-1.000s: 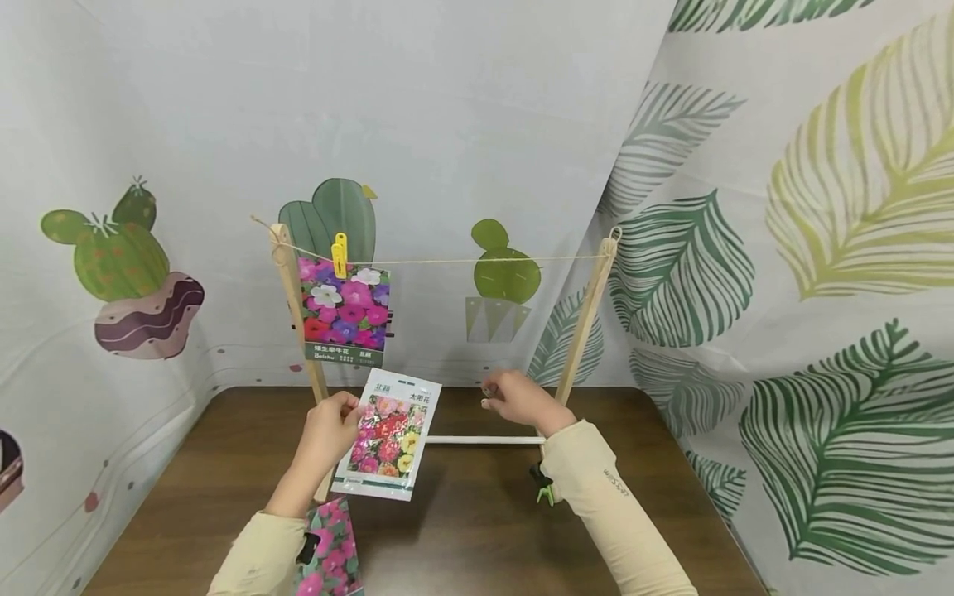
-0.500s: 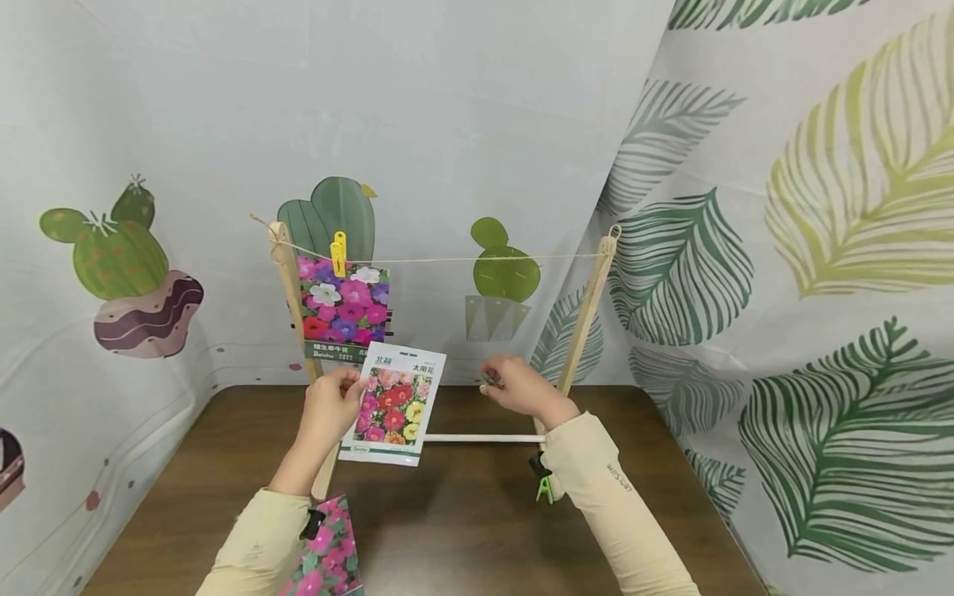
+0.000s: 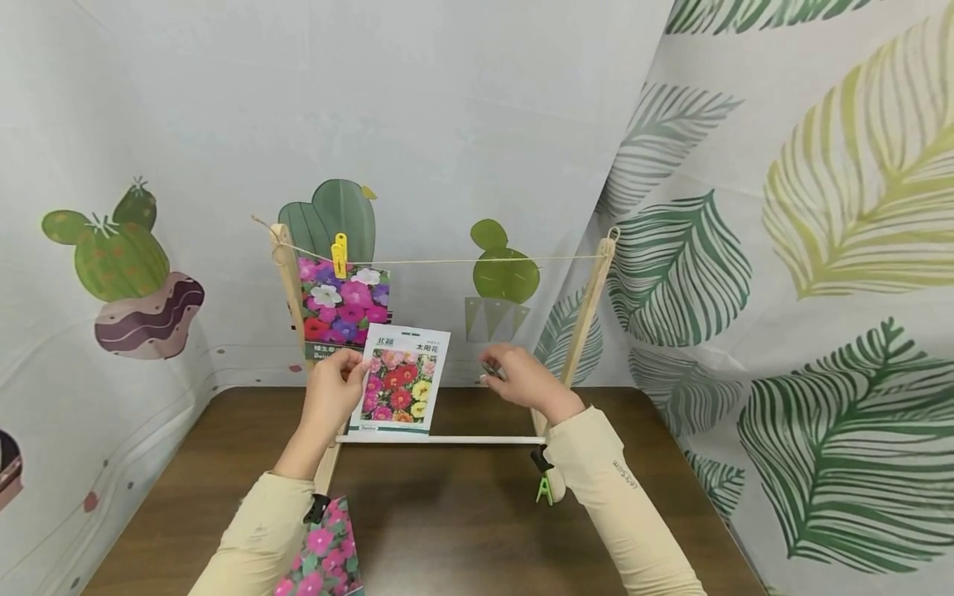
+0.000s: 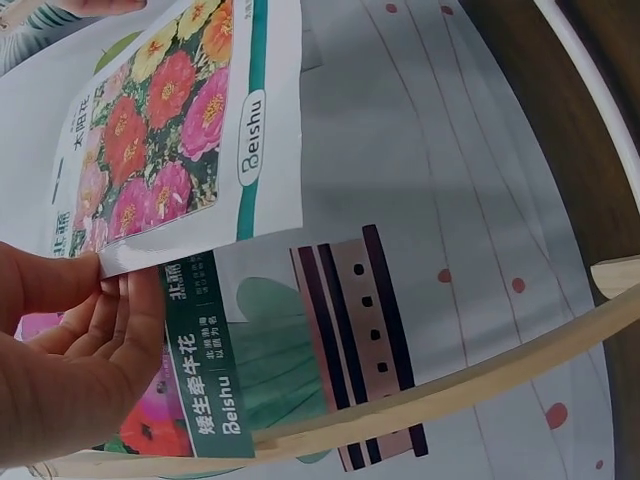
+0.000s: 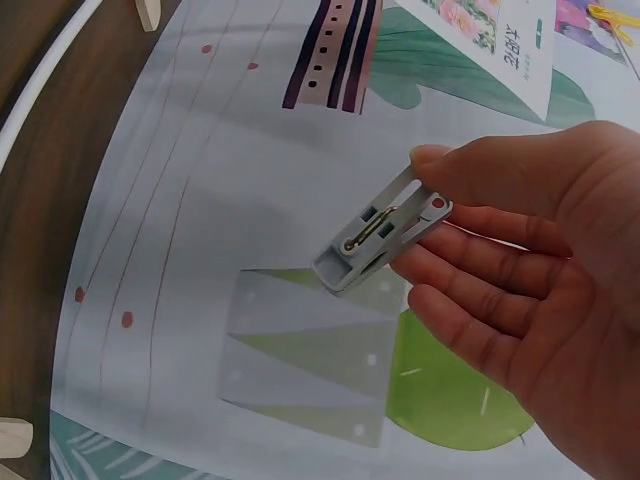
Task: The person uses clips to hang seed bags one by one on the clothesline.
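My left hand [image 3: 333, 393] pinches the left edge of a white seed packet [image 3: 402, 381] printed with red, pink and yellow flowers. The packet is upright below the string [image 3: 447, 261], overlapping a second seed packet [image 3: 346, 302] of pink and purple flowers in the head view. That second packet hangs from the string by a yellow clothespin [image 3: 339, 256]. Over to the right, my right hand [image 3: 525, 381] pinches a grey clothespin [image 5: 383, 232] between thumb and fingers, its spring showing in the right wrist view. In the left wrist view the thumb [image 4: 60, 270] lies on the packet's edge.
Wooden posts [image 3: 589, 310] carry the string at both ends, joined low down by a white rod [image 3: 484, 439]. Another pink-flowered packet [image 3: 328, 550] lies on the brown table [image 3: 447, 530] at front left. A green clothespin [image 3: 545, 488] shows by the right sleeve.
My left hand has raised the white seed packet upward toward the string, now more upright and over the hanging packet's lower edge. My right hand has risen slightly, still holding the grey clothespin.
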`<move>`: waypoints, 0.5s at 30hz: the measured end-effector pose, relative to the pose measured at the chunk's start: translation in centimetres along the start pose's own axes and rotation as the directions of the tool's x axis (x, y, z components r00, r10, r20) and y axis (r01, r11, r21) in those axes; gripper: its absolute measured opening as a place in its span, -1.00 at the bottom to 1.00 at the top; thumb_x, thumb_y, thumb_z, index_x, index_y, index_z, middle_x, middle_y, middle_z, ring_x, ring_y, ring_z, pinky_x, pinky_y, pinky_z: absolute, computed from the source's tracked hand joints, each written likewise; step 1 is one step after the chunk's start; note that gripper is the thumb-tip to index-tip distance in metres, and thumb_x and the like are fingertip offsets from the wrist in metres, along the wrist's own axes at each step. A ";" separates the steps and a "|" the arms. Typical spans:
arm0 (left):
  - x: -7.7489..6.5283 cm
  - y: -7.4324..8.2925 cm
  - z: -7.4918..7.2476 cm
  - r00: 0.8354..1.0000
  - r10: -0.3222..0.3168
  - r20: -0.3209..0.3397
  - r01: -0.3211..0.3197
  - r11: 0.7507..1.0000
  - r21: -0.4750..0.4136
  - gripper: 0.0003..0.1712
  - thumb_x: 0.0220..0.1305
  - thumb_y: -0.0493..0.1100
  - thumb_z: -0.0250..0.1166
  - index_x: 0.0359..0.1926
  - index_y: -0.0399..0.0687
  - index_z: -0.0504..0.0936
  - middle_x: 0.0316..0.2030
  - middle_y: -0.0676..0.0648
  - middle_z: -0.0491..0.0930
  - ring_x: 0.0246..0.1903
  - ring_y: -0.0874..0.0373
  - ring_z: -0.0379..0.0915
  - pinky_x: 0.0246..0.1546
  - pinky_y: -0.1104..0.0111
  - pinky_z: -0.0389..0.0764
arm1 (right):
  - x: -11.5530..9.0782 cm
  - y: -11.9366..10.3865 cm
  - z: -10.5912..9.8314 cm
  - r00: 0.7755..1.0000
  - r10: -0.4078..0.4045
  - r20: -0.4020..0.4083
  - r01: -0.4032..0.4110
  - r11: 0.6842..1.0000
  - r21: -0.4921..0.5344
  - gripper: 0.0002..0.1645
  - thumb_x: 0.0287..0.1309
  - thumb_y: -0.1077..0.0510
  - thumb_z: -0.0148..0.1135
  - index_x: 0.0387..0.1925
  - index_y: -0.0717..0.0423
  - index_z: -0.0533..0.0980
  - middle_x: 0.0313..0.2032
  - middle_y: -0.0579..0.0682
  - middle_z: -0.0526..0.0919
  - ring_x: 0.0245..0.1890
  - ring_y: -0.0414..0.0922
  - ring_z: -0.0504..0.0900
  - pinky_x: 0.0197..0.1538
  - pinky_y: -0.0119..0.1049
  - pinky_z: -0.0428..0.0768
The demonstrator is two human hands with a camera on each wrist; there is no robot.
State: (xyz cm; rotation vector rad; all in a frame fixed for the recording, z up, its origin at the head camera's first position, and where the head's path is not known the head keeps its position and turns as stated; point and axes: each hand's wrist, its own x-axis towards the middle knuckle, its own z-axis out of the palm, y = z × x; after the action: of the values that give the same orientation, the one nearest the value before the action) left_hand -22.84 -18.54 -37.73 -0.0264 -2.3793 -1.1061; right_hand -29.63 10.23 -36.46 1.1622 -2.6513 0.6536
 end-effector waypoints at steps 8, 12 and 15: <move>1.0 0.5 -0.2 0.999 0.031 -0.036 -0.031 0.999 -0.021 -0.85 0.32 -0.27 0.22 -0.33 -0.31 0.60 -0.52 -0.18 0.59 -0.57 0.09 0.40 -0.54 0.34 0.39 | 0.4 -0.6 -1.0 0.996 -0.056 -0.064 0.054 0.998 -0.027 -0.73 0.16 0.27 0.30 -0.11 0.29 0.52 -0.22 0.12 0.60 -0.19 0.01 0.58 -0.08 -0.14 0.55; 1.6 1.0 -0.3 0.995 0.067 -0.070 -0.068 0.997 -0.023 -0.85 0.31 -0.27 0.24 -0.35 -0.31 0.61 -0.55 -0.16 0.59 -0.60 0.12 0.40 -0.57 0.36 0.38 | 0.6 -1.0 -1.7 0.992 -0.077 -0.105 0.072 0.996 -0.044 -0.71 0.17 0.25 0.30 -0.09 0.30 0.51 -0.20 0.13 0.60 -0.17 0.01 0.57 -0.06 -0.13 0.55; 1.8 1.5 -0.4 0.994 0.073 -0.081 -0.075 0.997 -0.023 -0.85 0.31 -0.27 0.24 -0.35 -0.30 0.62 -0.54 -0.17 0.60 -0.59 0.10 0.42 -0.56 0.35 0.38 | 0.7 -1.4 -2.2 0.989 -0.092 -0.117 0.086 0.995 -0.056 -0.69 0.18 0.24 0.29 -0.06 0.30 0.50 -0.19 0.14 0.59 -0.17 0.00 0.56 -0.07 -0.13 0.55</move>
State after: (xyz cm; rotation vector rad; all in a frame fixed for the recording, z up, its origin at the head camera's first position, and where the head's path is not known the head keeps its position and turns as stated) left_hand -23.95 -18.19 -35.65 -0.0778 -2.2742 -1.0831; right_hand -29.13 9.91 -33.86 1.1811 -2.4874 0.6160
